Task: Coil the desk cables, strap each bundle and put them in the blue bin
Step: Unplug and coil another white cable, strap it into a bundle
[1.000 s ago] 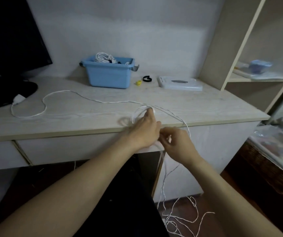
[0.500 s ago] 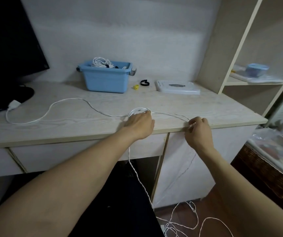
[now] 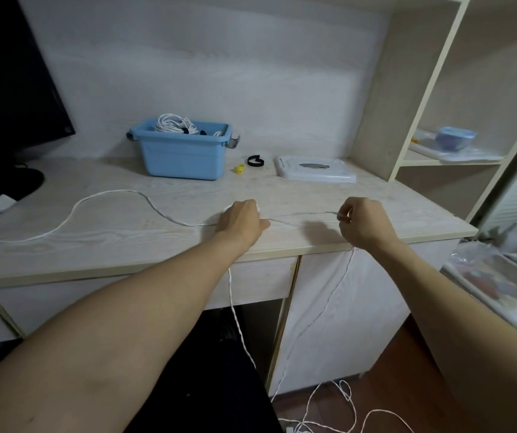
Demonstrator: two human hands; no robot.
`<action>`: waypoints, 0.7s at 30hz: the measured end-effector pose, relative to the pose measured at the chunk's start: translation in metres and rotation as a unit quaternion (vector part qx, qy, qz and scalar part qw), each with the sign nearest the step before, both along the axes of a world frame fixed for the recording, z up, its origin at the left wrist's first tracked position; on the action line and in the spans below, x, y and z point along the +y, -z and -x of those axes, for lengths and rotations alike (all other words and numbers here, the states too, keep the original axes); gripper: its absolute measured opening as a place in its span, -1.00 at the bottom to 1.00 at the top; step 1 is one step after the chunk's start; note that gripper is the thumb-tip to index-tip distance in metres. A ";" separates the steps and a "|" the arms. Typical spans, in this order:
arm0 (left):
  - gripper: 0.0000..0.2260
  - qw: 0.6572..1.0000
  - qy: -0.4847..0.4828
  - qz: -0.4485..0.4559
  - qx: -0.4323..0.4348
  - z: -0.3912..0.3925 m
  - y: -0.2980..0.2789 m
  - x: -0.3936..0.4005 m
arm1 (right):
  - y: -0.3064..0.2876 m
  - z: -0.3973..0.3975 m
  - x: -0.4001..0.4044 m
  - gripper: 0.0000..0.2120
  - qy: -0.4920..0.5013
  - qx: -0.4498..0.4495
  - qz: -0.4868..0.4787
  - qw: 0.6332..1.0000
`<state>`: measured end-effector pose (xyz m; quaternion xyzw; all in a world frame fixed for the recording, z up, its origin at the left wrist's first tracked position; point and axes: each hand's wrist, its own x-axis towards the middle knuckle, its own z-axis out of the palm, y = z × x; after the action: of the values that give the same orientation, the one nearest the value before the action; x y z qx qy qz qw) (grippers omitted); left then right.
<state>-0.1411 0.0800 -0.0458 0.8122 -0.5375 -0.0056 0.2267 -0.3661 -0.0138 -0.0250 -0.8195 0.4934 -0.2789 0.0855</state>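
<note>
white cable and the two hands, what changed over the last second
The right hand, pinching the white cable, moved out to the right, away from the left hand, drawing a length taut across the desk. The left hand kept holding the small coil. Blue bin, black strap and the cable's plug end stayed put.

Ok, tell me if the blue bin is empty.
Not empty: the blue bin already holds a coiled white cable bundle poking above its rim.

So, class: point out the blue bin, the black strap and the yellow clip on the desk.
blue bin [image 3: 182, 159], head view, front wall.
black strap [image 3: 255, 161], head view, the loop's band.
yellow clip [image 3: 238, 169], head view, its middle.
</note>
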 end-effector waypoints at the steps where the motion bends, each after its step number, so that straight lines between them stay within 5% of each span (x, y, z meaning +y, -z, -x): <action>1: -0.72 1.000 -0.012 0.003 0.005 -0.001 0.000 -0.002 | -0.002 0.001 -0.003 -0.79 -0.001 -0.003 0.005 1.000; 6: -0.82 0.999 -0.052 -0.010 0.001 0.002 -0.003 -0.008 | -0.002 0.019 -0.010 -0.86 0.070 0.048 -0.015 0.996; 12: -0.72 0.993 -0.111 -0.029 0.010 0.004 -0.003 -0.018 | -0.004 0.053 -0.021 -0.50 0.160 -0.100 -0.219 0.957; 15: -0.60 0.994 -0.110 -0.001 -0.016 0.007 0.002 -0.018 | -0.009 0.056 -0.028 -0.50 0.175 -0.047 -0.153 0.972; 21: -0.83 0.994 -0.083 -0.060 -0.030 -0.003 -0.005 -0.026 | -0.031 0.041 -0.049 -0.72 0.131 0.092 0.013 0.987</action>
<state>-0.1377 0.0541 -0.0405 0.8657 -0.4738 0.0054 0.1611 -0.4066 -0.0630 0.0056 -0.7708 0.5989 -0.2170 -0.0081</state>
